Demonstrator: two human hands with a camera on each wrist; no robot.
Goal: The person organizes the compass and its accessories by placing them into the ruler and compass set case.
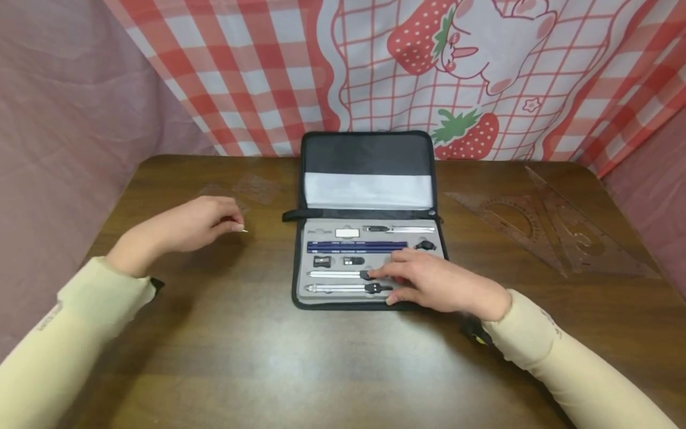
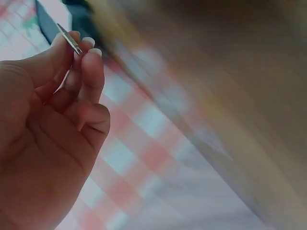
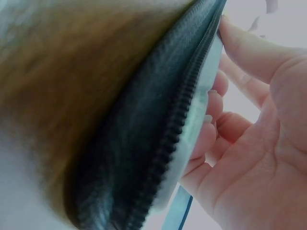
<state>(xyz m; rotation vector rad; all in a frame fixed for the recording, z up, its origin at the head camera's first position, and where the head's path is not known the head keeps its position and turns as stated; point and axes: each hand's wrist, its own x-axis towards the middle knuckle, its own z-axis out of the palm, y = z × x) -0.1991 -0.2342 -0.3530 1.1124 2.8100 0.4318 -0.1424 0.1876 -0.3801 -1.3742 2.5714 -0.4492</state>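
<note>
My left hand (image 1: 198, 223) is raised over the left part of the table, pinching a small thin metal piece (image 2: 69, 38) between thumb and fingertips. It has a pointed end and a forked end. At centre lies a black zip case (image 1: 370, 154), opened flat with its lid at the back. My right hand (image 1: 431, 280) rests on the front right of its grey tray (image 1: 334, 305). The index fingertip is at the black head of a silver compass (image 1: 336, 274), and the thumb is at the front edge. A second silver compass (image 1: 343, 288) lies in front, partly behind the thumb.
The tray also holds dark blue pencils (image 1: 356, 246), a white eraser (image 1: 347, 233), a sharpener (image 1: 322, 261) and another silver instrument (image 1: 412, 229). Clear set squares (image 1: 576, 232) lie on the right of the table. Other clear plastic pieces (image 1: 257, 189) lie at the back left.
</note>
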